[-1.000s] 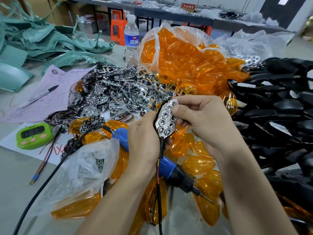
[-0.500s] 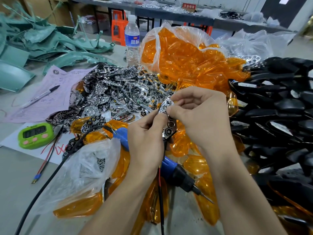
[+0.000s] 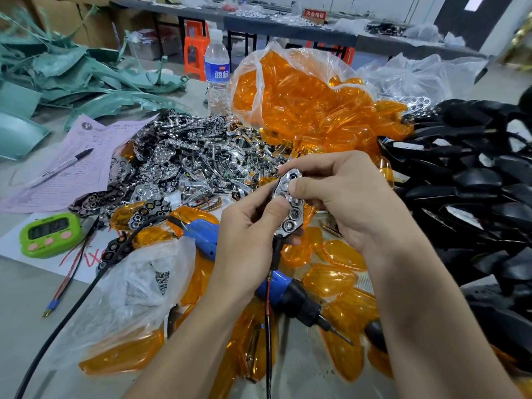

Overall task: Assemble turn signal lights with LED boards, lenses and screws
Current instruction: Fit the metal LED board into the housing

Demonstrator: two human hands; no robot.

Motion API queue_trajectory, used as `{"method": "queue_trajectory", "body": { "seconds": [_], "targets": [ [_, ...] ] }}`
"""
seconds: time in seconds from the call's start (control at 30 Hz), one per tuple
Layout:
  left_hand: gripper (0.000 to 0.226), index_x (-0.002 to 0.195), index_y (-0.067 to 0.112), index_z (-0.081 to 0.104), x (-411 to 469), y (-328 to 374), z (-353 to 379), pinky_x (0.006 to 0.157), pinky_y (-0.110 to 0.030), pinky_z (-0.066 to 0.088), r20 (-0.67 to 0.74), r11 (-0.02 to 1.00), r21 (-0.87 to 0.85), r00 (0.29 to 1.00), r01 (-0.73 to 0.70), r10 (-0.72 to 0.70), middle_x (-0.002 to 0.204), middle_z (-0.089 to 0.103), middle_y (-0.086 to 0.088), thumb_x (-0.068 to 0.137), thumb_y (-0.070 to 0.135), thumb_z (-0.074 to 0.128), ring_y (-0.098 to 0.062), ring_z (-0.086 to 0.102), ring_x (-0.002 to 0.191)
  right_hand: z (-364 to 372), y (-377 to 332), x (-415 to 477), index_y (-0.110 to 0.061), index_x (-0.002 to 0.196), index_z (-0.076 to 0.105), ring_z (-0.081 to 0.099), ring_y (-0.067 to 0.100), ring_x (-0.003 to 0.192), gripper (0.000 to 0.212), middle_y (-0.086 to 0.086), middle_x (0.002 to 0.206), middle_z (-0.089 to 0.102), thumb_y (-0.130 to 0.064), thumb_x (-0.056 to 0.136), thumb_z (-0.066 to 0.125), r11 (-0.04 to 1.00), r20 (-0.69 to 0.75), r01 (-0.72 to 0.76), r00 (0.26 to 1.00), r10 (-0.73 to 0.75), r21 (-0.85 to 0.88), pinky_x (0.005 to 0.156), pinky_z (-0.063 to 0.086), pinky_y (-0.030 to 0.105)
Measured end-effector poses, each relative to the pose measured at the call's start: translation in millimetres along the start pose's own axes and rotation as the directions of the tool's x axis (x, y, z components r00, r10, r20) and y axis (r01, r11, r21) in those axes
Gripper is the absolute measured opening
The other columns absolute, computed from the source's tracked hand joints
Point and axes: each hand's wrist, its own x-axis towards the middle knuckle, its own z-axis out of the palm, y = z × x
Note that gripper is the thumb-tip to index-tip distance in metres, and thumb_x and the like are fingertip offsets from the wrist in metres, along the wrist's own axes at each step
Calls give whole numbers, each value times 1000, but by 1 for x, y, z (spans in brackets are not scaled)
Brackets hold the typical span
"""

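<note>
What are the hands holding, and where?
Both hands hold one shiny chrome reflector piece, pinched along its side edges, thumbs on its face.

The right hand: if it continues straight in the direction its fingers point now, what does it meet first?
The right hand points leftward, already pinching the chrome reflector piece. Just beyond that is the left hand; depth past them is unclear.

Assembly workshop: heaped chrome reflectors (image 3: 198, 159), bagged orange lenses (image 3: 302, 96), black housings (image 3: 472, 180) (electric screwdriver (image 3: 288, 295) alongside).
</note>
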Motion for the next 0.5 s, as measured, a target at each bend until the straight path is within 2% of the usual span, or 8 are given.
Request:
{"method": "queue_trajectory", "body": {
  "seconds": [0.13,0.27,0.4,0.5],
  "targets": [
    [44,116,34,76,2,-1,-3,69,-28,60,20,999,15,999,49,-49,89,77,-1,79,10,76,-24,75,76,3,6,-1,-24,84,83,66,2,64,34,-5,70,74,10,79,77,998,-43,21,999,-19,53,59,51,14],
    [43,111,22,79,3,0,-7,67,-27,59,21,988,-105,993,117,-115,83,75,-4,73,1,77,-25,72,67,7,10,-4,-22,84,84,67,13,67,34,11,73,72,11,78,78,991,-69,59,996,-51,120,62,56,21],
    [30,102,15,80,2,1,0,62,-23,58,40,956,-242,987,163,-158,84,71,-10,80,-4,72,-22,69,67,14,13,-1,-23,89,84,75,28,85,30,10,86,78,6,82,77,994,-126,58,991,-45,97,69,65,39],
    [15,107,7,73,3,3,6,60,-25,58,-23,933,-269,967,238,-253,88,73,-13,95,2,65,-21,73,72,22,18,0,-28,96,83,76,16,75,26,-2,92,78,-5,86,77,998,-234,29,971,-44,-64,57,63,37]
  ]
}}
